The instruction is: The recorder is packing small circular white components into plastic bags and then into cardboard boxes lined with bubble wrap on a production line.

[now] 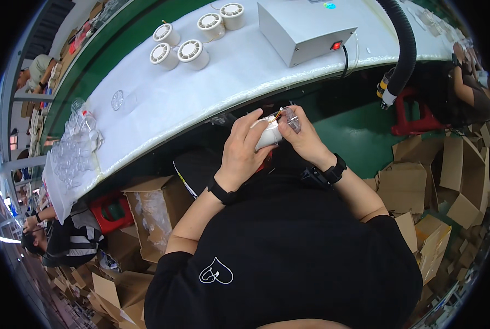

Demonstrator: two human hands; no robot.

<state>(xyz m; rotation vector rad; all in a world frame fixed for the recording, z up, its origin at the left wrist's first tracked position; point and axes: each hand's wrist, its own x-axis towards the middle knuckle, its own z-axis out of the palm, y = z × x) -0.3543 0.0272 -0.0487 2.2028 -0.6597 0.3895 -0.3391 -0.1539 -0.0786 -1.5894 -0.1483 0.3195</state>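
Observation:
My left hand (242, 148) is closed around a white cylindrical plastic housing (268, 136), held in front of my body just off the table edge. Thin yellow and red wires (279, 114) rise from its upper end. My right hand (305, 137) grips a clear plastic part (293, 119) between thumb and fingers, close beside the housing. The right thumb rests near the housing's rim, though whether the two parts touch I cannot tell. On the table stand several white round units (191, 52) with vented tops.
A grey metal box (305, 33) with a lit red switch sits at the back. A black flexible hose (403, 49) hangs at the right. Clear plastic cups (72, 156) are heaped at the table's left end. Open cartons (151, 211) and red stools (112, 211) surround me; other people sit at both sides.

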